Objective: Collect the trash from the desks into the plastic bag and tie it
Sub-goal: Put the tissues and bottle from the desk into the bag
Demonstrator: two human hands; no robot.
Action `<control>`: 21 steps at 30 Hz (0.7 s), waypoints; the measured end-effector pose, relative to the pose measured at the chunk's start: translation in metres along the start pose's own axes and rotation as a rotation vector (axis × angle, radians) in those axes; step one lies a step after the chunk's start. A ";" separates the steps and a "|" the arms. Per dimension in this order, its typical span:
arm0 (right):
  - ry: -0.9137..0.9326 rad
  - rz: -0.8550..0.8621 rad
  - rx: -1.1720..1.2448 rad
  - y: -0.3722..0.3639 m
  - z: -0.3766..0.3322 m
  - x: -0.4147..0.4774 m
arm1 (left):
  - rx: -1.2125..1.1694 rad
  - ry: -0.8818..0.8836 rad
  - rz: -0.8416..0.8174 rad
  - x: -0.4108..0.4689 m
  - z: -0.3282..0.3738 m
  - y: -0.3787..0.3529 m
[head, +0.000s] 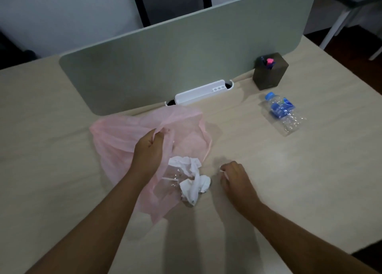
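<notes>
Pale wood-grain desk [62,149] with grey-green divider panel [165,56] at the back, dim room. Left hand [147,147] pinches rim of thin pink plastic bag [115,137] lying mid-desk; crumpled white tissue [192,178] at its mouth. Right hand [233,178] curled beside it; grip content unclear. Crushed clear plastic bottle [283,112] lies well right, near dark square pen holder [269,71].

Pale wood desk [310,180]: pink bag [115,141], crumpled tissue [194,178], crushed bottle [283,113], dark box [269,72].

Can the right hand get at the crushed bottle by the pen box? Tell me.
Probably yes. The right hand rests on the desk with only bare surface between it and the bottle, though it pinches something small.
</notes>
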State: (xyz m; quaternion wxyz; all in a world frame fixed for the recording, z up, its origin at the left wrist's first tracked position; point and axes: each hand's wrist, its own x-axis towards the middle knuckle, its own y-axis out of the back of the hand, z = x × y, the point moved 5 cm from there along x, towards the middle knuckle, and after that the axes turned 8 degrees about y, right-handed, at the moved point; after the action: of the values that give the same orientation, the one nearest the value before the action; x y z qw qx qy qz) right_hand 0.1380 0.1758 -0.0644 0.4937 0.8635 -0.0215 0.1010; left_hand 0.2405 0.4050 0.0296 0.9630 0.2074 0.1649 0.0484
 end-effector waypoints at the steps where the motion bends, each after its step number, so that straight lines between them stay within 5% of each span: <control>1: 0.054 -0.035 0.031 -0.012 -0.023 -0.002 | -0.012 0.013 0.010 -0.001 -0.003 0.004; 5: 0.146 -0.236 -0.106 -0.042 -0.065 -0.005 | -0.008 0.027 0.018 -0.005 -0.017 0.017; 11: 0.097 -0.014 0.189 -0.021 -0.067 0.052 | -0.016 0.040 0.009 -0.014 -0.023 0.034; 16: 0.079 -0.227 0.257 -0.040 -0.086 0.106 | -0.022 0.019 -0.009 -0.019 -0.010 0.033; 21: 0.003 0.029 0.079 0.005 -0.022 0.112 | -0.061 0.044 0.016 -0.009 0.001 0.023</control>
State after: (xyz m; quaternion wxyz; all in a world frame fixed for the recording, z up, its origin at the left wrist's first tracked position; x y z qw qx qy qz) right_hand 0.2435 0.1990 -0.0280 0.4579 0.8817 -0.0294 0.1103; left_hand 0.2312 0.4246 0.0426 0.9647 0.1779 0.1828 0.0656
